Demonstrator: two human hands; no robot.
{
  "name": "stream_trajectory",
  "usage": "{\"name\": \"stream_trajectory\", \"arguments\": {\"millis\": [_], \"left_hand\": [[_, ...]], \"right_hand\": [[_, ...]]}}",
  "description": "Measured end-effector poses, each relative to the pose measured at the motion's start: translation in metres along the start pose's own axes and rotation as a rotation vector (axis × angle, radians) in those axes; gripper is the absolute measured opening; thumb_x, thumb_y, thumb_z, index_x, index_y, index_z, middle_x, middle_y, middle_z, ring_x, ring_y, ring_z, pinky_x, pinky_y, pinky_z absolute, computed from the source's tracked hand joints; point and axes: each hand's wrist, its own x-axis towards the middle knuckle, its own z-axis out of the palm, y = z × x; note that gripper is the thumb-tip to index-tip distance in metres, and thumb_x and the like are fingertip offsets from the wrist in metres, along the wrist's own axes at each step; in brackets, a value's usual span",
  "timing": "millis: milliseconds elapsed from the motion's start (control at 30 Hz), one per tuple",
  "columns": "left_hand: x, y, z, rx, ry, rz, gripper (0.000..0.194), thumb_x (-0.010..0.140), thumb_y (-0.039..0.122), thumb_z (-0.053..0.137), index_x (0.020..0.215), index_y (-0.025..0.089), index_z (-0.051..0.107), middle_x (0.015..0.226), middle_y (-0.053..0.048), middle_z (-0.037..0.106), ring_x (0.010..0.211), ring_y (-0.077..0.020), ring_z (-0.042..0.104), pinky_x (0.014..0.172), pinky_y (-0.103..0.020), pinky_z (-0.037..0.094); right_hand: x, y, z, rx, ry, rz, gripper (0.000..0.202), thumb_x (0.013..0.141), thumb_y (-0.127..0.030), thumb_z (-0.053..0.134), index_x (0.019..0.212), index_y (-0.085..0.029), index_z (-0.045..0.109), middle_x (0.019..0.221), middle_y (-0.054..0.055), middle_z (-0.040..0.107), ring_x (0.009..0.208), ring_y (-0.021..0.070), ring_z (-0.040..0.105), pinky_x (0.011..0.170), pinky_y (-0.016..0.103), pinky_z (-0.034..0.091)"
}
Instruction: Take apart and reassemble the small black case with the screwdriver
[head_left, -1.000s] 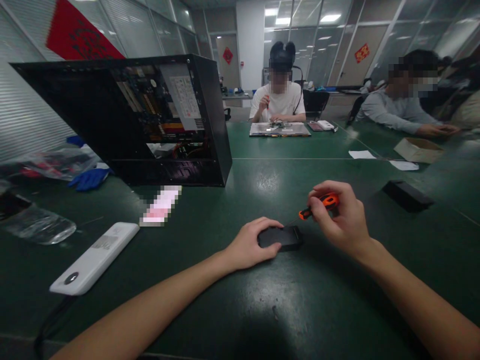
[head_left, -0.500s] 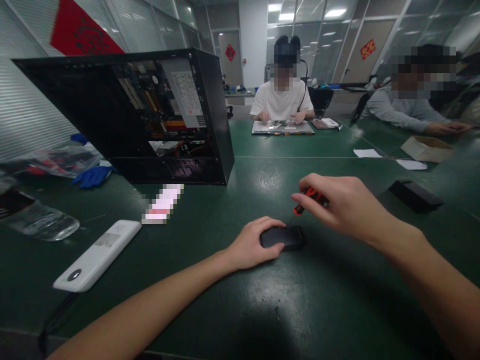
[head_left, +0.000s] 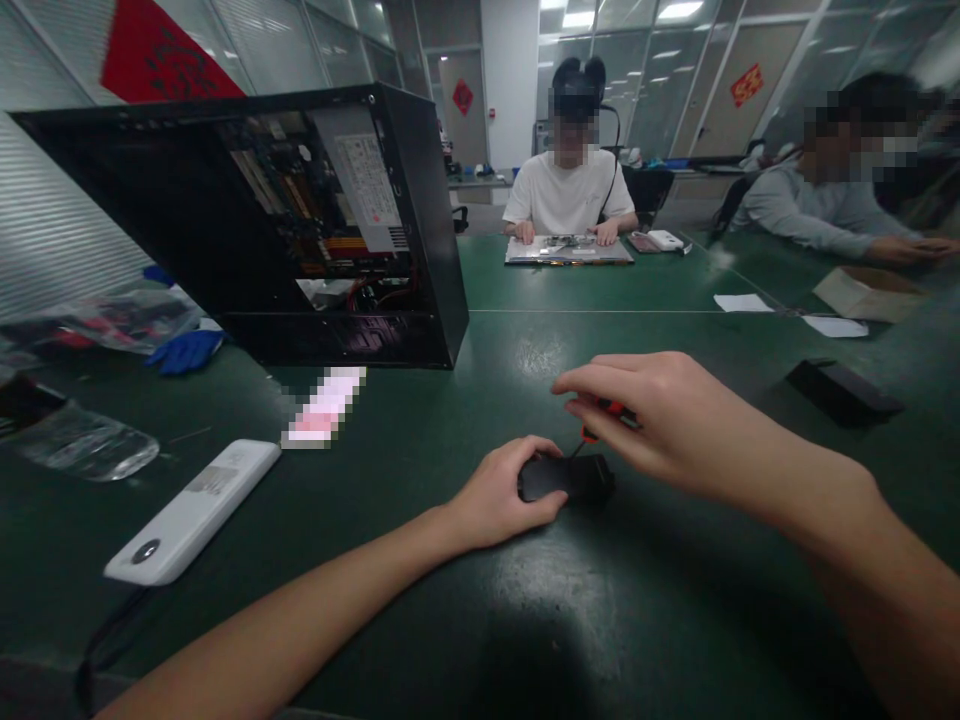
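Note:
My left hand (head_left: 504, 492) is wrapped round the left end of a small black box-like device (head_left: 559, 480), pressing it to the green table. Its exact kind cannot be made out. In my right hand (head_left: 651, 418) is a red and black screwdriver (head_left: 591, 434), gripped between thumb and fingers. The handle is mostly covered by the fingers, and the thin shaft slants down to the far edge of the device. Whether the tip sits in a screw is too small to tell.
An open black computer case (head_left: 427, 230) stands at the left back. Nearer are a white power bank-like object (head_left: 195, 510), a water bottle (head_left: 82, 435) and a blue glove (head_left: 186, 352). A black block (head_left: 844, 392) lies at right. Across the table a person (head_left: 570, 190) handles a flat panel (head_left: 570, 250).
My right hand has shifted slightly left, its fingers now stretched further over the screwdriver handle. The device has tilted slightly under my left hand. The view has moved a little.

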Motion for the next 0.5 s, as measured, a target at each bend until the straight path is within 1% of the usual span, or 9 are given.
{"name": "stream_trajectory", "arguments": {"millis": [67,133,167,200,267,333,400,467,500], "left_hand": [[0.0000,0.0003,-0.0010,0.014,-0.008,-0.007,0.040,0.084,0.033,0.077,0.120,0.020,0.064,0.118,-0.008,0.072,0.110,-0.0286,0.069,0.099,-0.041,0.052],[0.0000,0.0004,-0.0021,0.006,-0.011,-0.003,0.040,0.085,0.033,0.077,0.121,0.020,0.065,0.117,-0.008,0.073,0.108,-0.0278,0.070,0.098,-0.040,0.052],[-0.0001,0.0003,-0.0027,-0.001,-0.012,0.000,0.040,0.084,0.033,0.077,0.121,0.020,0.065,0.116,-0.007,0.073,0.107,-0.0274,0.070,0.097,-0.039,0.052],[-0.0001,0.0002,-0.0033,-0.008,-0.014,0.003,0.040,0.084,0.033,0.077,0.121,0.020,0.065,0.116,-0.007,0.073,0.106,-0.0269,0.070,0.097,-0.039,0.052],[-0.0002,-0.0001,-0.0045,-0.017,-0.014,0.011,0.040,0.084,0.032,0.077,0.121,0.020,0.066,0.116,-0.007,0.073,0.105,-0.0261,0.070,0.096,-0.038,0.052],[-0.0002,-0.0005,-0.0061,-0.022,-0.018,0.023,0.041,0.084,0.031,0.077,0.121,0.020,0.066,0.116,-0.006,0.073,0.105,-0.0254,0.070,0.096,-0.037,0.052],[0.0000,-0.0009,-0.0078,-0.025,-0.029,0.033,0.041,0.083,0.030,0.077,0.121,0.020,0.065,0.116,-0.006,0.073,0.105,-0.0249,0.070,0.096,-0.037,0.052],[0.0002,-0.0016,-0.0094,-0.027,-0.045,0.039,0.040,0.083,0.030,0.077,0.121,0.020,0.065,0.116,-0.006,0.073,0.105,-0.0247,0.070,0.096,-0.036,0.053],[0.0002,-0.0021,-0.0100,-0.026,-0.052,0.043,0.040,0.084,0.030,0.077,0.121,0.020,0.065,0.117,-0.006,0.073,0.106,-0.0249,0.070,0.096,-0.037,0.053]], "right_hand": [[-0.0004,0.0012,0.0011,0.035,0.005,-0.003,0.024,0.099,-0.016,0.053,0.120,-0.019,0.065,0.106,0.006,0.067,0.088,0.0184,0.063,0.075,0.032,0.044],[-0.0011,0.0013,-0.0006,0.052,-0.020,-0.003,0.028,0.093,-0.014,0.058,0.120,-0.019,0.064,0.118,0.008,0.065,0.095,0.0193,0.063,0.079,0.031,0.045],[-0.0012,0.0012,-0.0016,0.046,-0.030,0.000,0.029,0.091,-0.014,0.060,0.119,-0.019,0.064,0.120,0.008,0.064,0.098,0.0200,0.063,0.080,0.032,0.046],[-0.0011,0.0012,-0.0022,0.030,-0.033,0.005,0.026,0.091,-0.015,0.062,0.116,-0.019,0.065,0.119,0.008,0.065,0.097,0.0205,0.063,0.080,0.032,0.046],[-0.0002,0.0016,-0.0019,-0.012,-0.030,0.014,0.015,0.095,-0.022,0.062,0.108,-0.019,0.067,0.108,0.008,0.067,0.091,0.0207,0.063,0.076,0.033,0.045],[0.0008,0.0024,-0.0001,-0.029,-0.014,0.005,0.015,0.100,-0.025,0.057,0.107,-0.019,0.068,0.100,0.006,0.067,0.085,0.0199,0.062,0.073,0.033,0.044],[0.0008,0.0027,0.0010,-0.001,0.001,-0.021,0.021,0.101,-0.020,0.053,0.118,-0.019,0.066,0.106,0.007,0.067,0.089,0.0197,0.063,0.075,0.033,0.045],[-0.0004,0.0020,0.0001,0.039,-0.001,-0.053,0.034,0.096,-0.014,0.055,0.129,-0.020,0.062,0.122,0.010,0.065,0.102,0.0212,0.064,0.082,0.033,0.048],[-0.0012,0.0016,-0.0009,0.047,-0.009,-0.063,0.037,0.094,-0.013,0.056,0.130,-0.020,0.061,0.127,0.011,0.063,0.107,0.0224,0.063,0.085,0.034,0.049]]}}
